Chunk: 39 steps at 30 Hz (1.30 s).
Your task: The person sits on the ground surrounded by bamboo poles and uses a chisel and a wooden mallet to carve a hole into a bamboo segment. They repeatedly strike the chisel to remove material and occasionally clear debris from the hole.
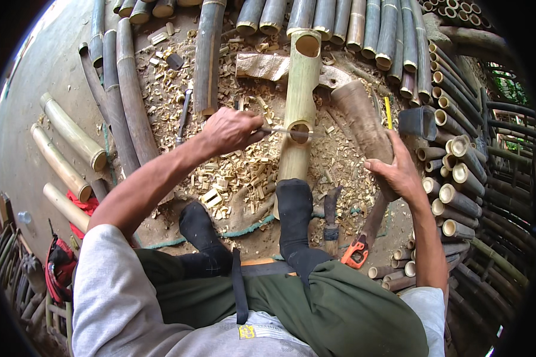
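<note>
A pale bamboo pole (299, 77) runs away from me, with one large round opening at its far end and others cut into its upper side. My left hand (235, 128) is closed around the handle of a chisel (275, 130). The thin blade lies across the nearer hole (299, 133) in the pole. In my right hand (399, 169) is a thick wooden club (361, 116), slightly blurred, raised to the right of the pole and apart from the chisel. My right foot (294, 199), in a dark sock, rests on the pole's near end.
Wood chips (238, 172) cover the ground. An orange-handled saw (356, 251), a knife (331, 217) and a black container (417, 122) are on the right. A long metal tool (184, 116) lies left. Dark bamboo poles (208, 53) and stacked bamboo (458, 196) surround the spot.
</note>
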### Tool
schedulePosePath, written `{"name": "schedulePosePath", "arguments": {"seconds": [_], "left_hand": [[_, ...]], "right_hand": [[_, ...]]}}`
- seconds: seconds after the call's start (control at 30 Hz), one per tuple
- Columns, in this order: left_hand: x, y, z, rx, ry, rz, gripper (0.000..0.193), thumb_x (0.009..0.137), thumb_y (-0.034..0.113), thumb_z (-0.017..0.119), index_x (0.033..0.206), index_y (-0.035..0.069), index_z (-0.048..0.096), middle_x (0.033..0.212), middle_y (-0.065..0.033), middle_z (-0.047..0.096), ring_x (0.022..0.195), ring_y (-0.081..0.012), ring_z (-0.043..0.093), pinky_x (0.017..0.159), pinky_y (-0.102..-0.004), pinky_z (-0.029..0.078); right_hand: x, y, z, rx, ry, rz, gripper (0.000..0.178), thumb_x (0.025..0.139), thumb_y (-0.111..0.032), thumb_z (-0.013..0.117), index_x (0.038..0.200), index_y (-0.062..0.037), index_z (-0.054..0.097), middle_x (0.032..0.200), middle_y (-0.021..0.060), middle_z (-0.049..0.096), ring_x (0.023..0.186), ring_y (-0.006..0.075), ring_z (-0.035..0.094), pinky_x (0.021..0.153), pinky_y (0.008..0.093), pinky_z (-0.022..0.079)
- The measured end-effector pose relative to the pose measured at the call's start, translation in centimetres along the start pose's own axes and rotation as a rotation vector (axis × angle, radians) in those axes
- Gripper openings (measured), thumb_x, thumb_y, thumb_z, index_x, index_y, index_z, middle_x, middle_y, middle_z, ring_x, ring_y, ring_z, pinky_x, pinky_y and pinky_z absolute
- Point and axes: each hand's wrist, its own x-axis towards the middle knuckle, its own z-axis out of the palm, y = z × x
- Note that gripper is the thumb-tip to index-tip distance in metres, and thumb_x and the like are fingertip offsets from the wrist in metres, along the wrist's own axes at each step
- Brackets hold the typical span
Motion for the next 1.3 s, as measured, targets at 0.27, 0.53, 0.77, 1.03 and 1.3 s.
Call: {"name": "schedulePosePath", "arguments": {"seconds": [0.27,0.53,0.77,1.03,1.3], "left_hand": [[-3.1,3.5,2.1,0.199,0.173,-0.136,0.053,0.1,0.039,0.066,0.151,0.025,0.058,0.102,-0.0069,0.063,0.092,-0.0229,0.067,0.08,-0.0383,0.055],[-3.4,4.0,2.6,0.242,0.135,-0.191,0.046,0.108,0.03,0.053,0.154,0.026,0.053,0.116,-0.0097,0.065,0.097,-0.0239,0.069,0.082,-0.0398,0.056],[-3.4,4.4,2.8,0.237,0.05,-0.254,0.047,0.108,0.026,0.053,0.155,0.026,0.051,0.124,-0.0123,0.066,0.104,-0.0262,0.069,0.085,-0.0396,0.056],[-1.3,1.6,1.8,-0.19,0.026,-0.246,0.025,0.104,0.028,0.067,0.121,0.016,0.081,0.079,-0.0047,0.075,0.057,-0.0119,0.06,0.046,-0.0326,0.047],[-0.2,-1.0,-3.7,-0.51,0.024,-0.271,0.056,0.101,0.058,0.067,0.095,0.004,0.083,0.056,-0.0079,0.061,0.052,-0.0149,0.057,0.049,-0.0392,0.042]], "right_hand": [[-2.3,3.5,0.4,-0.597,0.013,-0.624,0.082,0.067,-0.02,0.09,0.138,-0.0056,0.05,0.108,0.016,0.068,0.095,0.0347,0.071,0.085,0.0452,0.058],[-1.1,3.9,-2.0,-0.866,-0.099,-0.792,0.076,0.065,-0.022,0.094,0.127,-0.0047,0.053,0.091,0.0111,0.061,0.081,0.0293,0.067,0.074,0.0409,0.056],[-0.6,4.1,-2.2,-0.92,-0.182,-0.679,0.063,0.078,-0.017,0.083,0.131,-0.0076,0.051,0.092,0.0094,0.06,0.085,0.027,0.066,0.072,0.0404,0.054],[-0.5,4.2,-1.3,-0.958,-0.056,-0.51,0.076,0.072,-0.02,0.09,0.134,-0.0033,0.05,0.099,0.0142,0.065,0.091,0.0321,0.071,0.075,0.0443,0.058],[-1.3,0.8,0.9,-0.077,0.161,-0.132,0.072,0.084,-0.022,0.086,0.142,-0.0035,0.047,0.12,0.0228,0.071,0.108,0.0345,0.073,0.095,0.0441,0.057]]}}
